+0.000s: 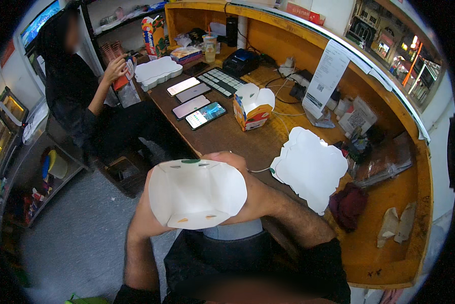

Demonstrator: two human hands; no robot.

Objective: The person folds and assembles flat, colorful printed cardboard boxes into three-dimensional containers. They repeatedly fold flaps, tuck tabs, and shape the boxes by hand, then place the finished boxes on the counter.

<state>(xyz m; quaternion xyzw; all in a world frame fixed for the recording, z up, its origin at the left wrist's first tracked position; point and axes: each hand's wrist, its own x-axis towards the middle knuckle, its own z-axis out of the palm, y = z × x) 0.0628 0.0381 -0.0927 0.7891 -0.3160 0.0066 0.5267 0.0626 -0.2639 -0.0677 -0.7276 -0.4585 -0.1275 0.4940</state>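
Note:
Between my two hands is a paper food box (197,195), its white inside facing up and its top flaps spread. My left hand (143,215) grips its left side, with the fingers mostly hidden behind the card. The right hand (250,190) wraps round the far and right side, its fingertips partly covered. On the desk beyond stands a similar folded box (252,115), orange outside and open at the top. To the right of my right hand lies a stack of flat white box blanks (308,164).
Several phones (206,115) lie beside a keyboard (220,82) on the wooden desk (172,119). At the left a co-worker (80,91) sits handling a small card piece, near another stack of white blanks (158,71). A maroon cloth (348,206) rests at right.

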